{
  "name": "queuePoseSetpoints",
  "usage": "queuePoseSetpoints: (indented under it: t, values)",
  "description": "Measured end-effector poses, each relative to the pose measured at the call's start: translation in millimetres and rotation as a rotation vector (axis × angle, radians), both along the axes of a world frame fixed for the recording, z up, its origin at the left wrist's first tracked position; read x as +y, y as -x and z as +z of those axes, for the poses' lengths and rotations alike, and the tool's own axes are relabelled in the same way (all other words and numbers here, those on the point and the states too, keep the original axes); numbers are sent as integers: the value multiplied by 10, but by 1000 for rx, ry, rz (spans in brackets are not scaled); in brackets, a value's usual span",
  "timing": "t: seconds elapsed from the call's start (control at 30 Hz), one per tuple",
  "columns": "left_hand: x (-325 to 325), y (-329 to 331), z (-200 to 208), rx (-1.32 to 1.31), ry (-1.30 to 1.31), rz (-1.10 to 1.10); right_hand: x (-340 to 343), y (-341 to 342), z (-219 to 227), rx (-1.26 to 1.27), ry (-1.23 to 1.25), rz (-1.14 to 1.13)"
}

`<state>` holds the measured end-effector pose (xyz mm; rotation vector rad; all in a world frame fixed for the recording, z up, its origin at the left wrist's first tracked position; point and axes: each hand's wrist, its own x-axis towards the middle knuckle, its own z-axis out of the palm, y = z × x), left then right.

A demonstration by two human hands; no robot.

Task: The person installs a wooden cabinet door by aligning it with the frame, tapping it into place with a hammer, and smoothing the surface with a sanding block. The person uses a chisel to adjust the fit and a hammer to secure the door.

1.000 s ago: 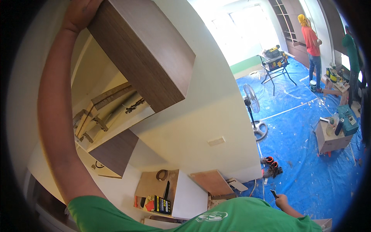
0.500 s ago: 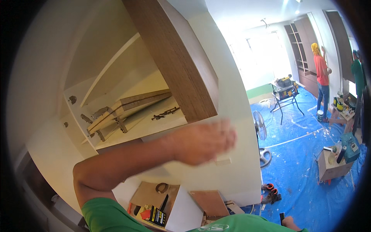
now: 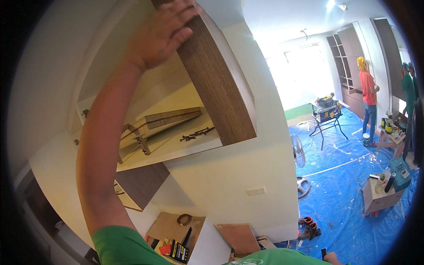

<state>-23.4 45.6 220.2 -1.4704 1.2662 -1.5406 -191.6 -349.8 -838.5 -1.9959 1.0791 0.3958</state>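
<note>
My left hand (image 3: 164, 35) is raised in front of the wall cabinet, fingers stretched out across the upper part of its brown wood-grain side panel (image 3: 212, 79). Inside the cabinet, a wooden door panel (image 3: 170, 118) with metal hinges (image 3: 142, 145) lies on the shelf. Beside it rests a small pile of dark screws (image 3: 197, 134). At the lower edge, my right hand (image 3: 334, 258) is closed around a narrow black thing (image 3: 323, 252), mostly cut off by the frame, so its kind is unclear.
Below stands a white box-like cabinet (image 3: 211, 240) with a tape roll and packages on top. Blue sheeting (image 3: 331, 176) covers the floor, with a fan (image 3: 298, 151), shoes (image 3: 310, 227), a table saw (image 3: 326, 108) and a tool-laden box (image 3: 382, 201). A person in red (image 3: 367, 88) works beyond.
My left hand has risen from below the cabinet to its brown side panel, the forearm now upright. The view has shifted slightly. My right hand still holds the black thing.
</note>
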Motion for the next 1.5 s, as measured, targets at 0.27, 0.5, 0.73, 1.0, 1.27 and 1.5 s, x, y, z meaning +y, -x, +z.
queuePoseSetpoints:
  t: [0.27,0.5,0.73,1.0,1.27,1.5]
  values:
    - [-85,-8,87,-126,345,231,148,98,407,-144,-140,-268]
    - [-314,-301,-763,-24,169,-96,81,-611,1387,-657,-776,-598]
    - [-507,-234,-2767,384,-329,0,-390,-1866,5248,-1570,-778,24]
    - [320,294,-2896,690,-109,-425,669,-1447,8603,-2117,123,476]
    - [958,-324,-2266,396,591,-356,1656,-1603,10104,-2297,886,434]
    - [1016,-293,-2298,660,468,-300,2075,-1487,10282,-2037,1099,214]
